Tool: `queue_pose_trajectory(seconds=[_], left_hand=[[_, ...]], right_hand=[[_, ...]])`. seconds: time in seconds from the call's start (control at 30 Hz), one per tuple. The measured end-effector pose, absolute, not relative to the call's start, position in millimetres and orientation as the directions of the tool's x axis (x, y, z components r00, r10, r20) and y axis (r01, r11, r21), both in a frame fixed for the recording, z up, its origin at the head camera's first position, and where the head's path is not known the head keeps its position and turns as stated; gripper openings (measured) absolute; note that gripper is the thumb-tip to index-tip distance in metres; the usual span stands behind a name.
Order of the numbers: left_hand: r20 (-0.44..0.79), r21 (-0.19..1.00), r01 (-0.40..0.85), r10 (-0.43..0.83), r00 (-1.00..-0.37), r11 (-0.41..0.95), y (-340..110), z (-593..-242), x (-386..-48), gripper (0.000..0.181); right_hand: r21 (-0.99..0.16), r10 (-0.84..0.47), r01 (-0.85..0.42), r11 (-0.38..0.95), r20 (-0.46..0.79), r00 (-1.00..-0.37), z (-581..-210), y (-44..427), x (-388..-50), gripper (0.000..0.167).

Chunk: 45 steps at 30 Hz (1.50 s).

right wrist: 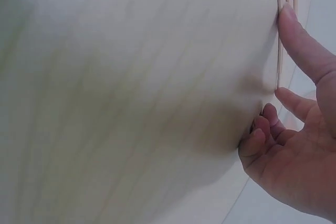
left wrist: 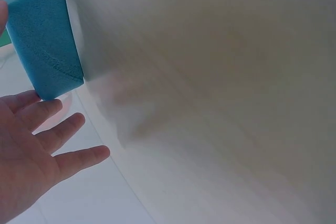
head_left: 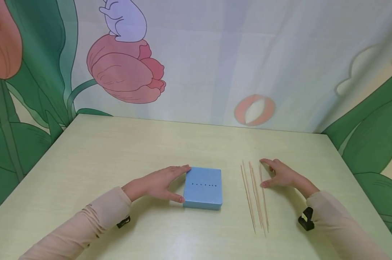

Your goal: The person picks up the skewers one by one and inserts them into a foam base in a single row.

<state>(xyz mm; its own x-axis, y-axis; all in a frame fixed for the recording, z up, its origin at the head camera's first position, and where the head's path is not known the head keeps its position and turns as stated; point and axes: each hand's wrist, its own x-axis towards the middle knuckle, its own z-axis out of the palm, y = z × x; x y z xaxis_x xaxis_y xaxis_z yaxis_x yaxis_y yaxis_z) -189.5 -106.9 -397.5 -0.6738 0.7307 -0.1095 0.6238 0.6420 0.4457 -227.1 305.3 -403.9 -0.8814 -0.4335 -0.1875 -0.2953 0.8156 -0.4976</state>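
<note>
At the lower right of the head view, a loose group of thin sticks [head_left: 257, 198] lies on the pale table [head_left: 150, 144], just left of your right hand [head_left: 281, 175]. Their long axes run from top to bottom of the frame, lower ends leaning slightly to the right. Your right hand is much the nearer: its forefinger tip touches the upper end of the rightmost stick [head_left: 265, 202], and its thumb touches the same stick farther down. Thumb and forefinger stand wide apart, with the other fingers bent in.

Your left hand [head_left: 158, 183], left of centre, is spread wide. Thumb and forefinger touch the left side of a blue block [head_left: 202, 195], at its lower and upper corners; the left wrist view shows the remaining fingers extended clear of it. The block sits between that hand and the sticks, apart from them.

The sticks look straight, slender and light tan, tapering at the lower ends; some overlap, so you cannot count them surely. The block is squarish and flat-topped, with small dark dots, apparently holes, in a row across its top.
</note>
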Motion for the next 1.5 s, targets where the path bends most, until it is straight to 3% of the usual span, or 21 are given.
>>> queue_pose_trajectory(seconds=[0.37,0.6,0.83,1.27,1.5], left_hand=[[-0.095,0.452,0.638,0.745,-0.660,0.623,-104,-395,-188,0.092],[-0.104,0.416,0.639,0.732,-0.673,0.647,-102,-394,-188,0.092],[-0.131,0.432,0.605,0.710,-0.692,0.669,-103,-394,-187,0.092],[-0.121,0.475,0.590,0.713,-0.691,0.653,-103,-396,-188,0.093],[-0.117,0.494,0.568,0.698,-0.707,0.658,-103,-395,-187,0.098]], right_hand=[[-0.583,-0.371,-0.182,0.792,-0.222,-0.902,-402,308,-224,0.091],[-0.806,-0.401,-0.060,0.589,-0.227,-0.887,-394,314,-218,0.090],[-0.901,-0.371,0.050,0.432,-0.228,-0.900,-390,311,-211,0.087],[-0.940,-0.340,-0.096,0.327,-0.023,-0.940,-375,300,-196,0.085],[-0.928,-0.328,-0.171,0.331,0.057,-0.943,-357,285,-186,0.051]])
